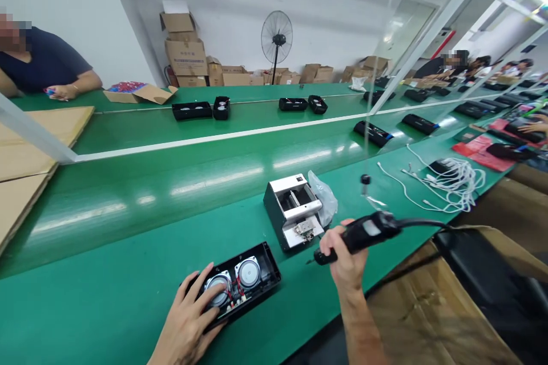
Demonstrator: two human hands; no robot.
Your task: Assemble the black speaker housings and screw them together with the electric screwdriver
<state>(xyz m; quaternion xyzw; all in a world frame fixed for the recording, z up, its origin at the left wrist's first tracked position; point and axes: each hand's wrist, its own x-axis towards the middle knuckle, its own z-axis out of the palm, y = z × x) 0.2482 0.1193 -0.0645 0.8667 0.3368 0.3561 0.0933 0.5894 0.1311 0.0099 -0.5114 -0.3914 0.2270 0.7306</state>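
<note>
Left hand (188, 319) lies flat on the black speaker case (240, 282) near the front edge of the green surface (107, 296), fingers (205, 285) spread wide, their tips on the left of the two round speakers (the right one is uncovered). Right hand (345, 259) is closed around the black electric screwdriver (359, 235), which is held above the surface just right of the case, tip pointing left and downward; its cable runs off to the right past the front edge. Just behind the case and the screwdriver stands a small grey-and-white screw feeder box (293, 218), with a clear plastic bag (324, 197) touching its right side. A bundle of white cables (449, 179) lies toward the right end of the surface. More black cases (192, 110) sit along the far strip of the surface. At the far left corner another person's hand (62, 91) rests on the surface beside an open cardboard box (141, 92)
</note>
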